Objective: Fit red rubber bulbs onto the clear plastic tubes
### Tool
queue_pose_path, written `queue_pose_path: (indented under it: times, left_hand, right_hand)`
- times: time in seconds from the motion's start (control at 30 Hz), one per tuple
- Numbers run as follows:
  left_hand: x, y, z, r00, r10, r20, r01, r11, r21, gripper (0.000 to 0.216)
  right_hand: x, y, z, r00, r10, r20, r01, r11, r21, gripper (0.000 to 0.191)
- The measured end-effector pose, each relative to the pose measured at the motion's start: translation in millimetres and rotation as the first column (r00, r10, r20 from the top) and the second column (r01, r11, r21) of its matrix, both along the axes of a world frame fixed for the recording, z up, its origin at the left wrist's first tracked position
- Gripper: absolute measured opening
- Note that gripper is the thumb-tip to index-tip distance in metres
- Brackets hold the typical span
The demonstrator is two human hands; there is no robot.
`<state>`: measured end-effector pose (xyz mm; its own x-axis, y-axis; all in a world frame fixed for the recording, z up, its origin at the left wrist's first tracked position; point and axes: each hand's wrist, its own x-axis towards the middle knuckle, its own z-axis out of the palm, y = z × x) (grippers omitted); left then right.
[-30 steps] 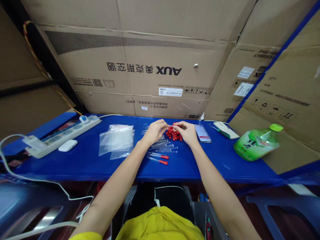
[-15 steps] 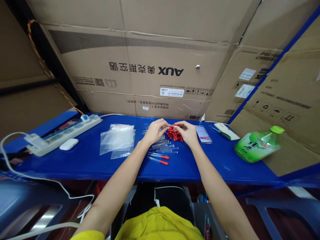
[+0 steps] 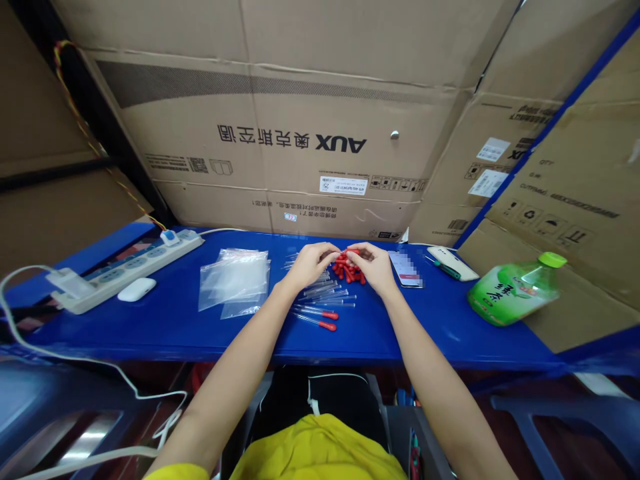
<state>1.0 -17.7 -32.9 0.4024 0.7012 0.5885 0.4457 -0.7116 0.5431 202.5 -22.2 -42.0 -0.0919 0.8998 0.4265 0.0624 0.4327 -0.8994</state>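
Over the pile of red rubber dropper bulbs (image 3: 350, 272), both my hands meet with fingers pinched. My left hand (image 3: 313, 262) is closed on what looks like a thin clear dropper tube, mostly hidden by the fingers. In my right hand (image 3: 374, 263) a red bulb is pinched, its end held against the left fingertips. Loose clear tubes (image 3: 327, 292) lie below and left of the pile, partly under my left hand. Two droppers with red bulbs (image 3: 328, 326) fitted lie nearer the front edge.
Clear zip bags (image 3: 235, 283) lie left of the tubes. Farther left are a power strip (image 3: 135, 267) and a white earbud case (image 3: 137, 289). On the right sit a phone (image 3: 407, 270), a green-handled screwdriver (image 3: 447, 269), a white item (image 3: 457, 262) and a green drink bottle (image 3: 515, 293). Cardboard (image 3: 280, 200) walls the back.
Both hands stay at the pile, fingertips together, with only a tiny shift of the fingers. The objects on the table lie as before.
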Motion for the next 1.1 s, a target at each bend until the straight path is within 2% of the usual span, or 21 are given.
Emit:
queue_pose_path:
  times: [0.37,0.63,0.9,1.1]
  left_hand:
    - [-3.7,2.1,2.4,0.995,-0.038,0.092,0.041,0.999,-0.03,0.021]
    - [-2.9,1.4,2.9,0.994,-0.035,0.101,0.038,0.999,-0.034,0.025]
    - [-0.7,-0.9,7.1,0.996,-0.003,0.087,0.005,1.0,-0.029,0.025]
    - [-0.5,-0.2,6.0,0.995,-0.011,0.103,0.014,0.999,-0.036,0.022]
  right_hand:
    - [2.1,0.0,-0.9,0.998,0.043,-0.042,-0.044,0.999,-0.017,0.031]
    - [0.2,-3.3,1.9,1.0,0.004,0.0,-0.004,1.0,0.012,0.032]
    - [0.0,-1.6,-3.7,0.999,-0.047,0.018,0.046,0.998,0.047,0.03]
    - [-0.5,-2.9,-3.4,0.999,-0.021,-0.032,0.023,0.998,0.061,0.024]
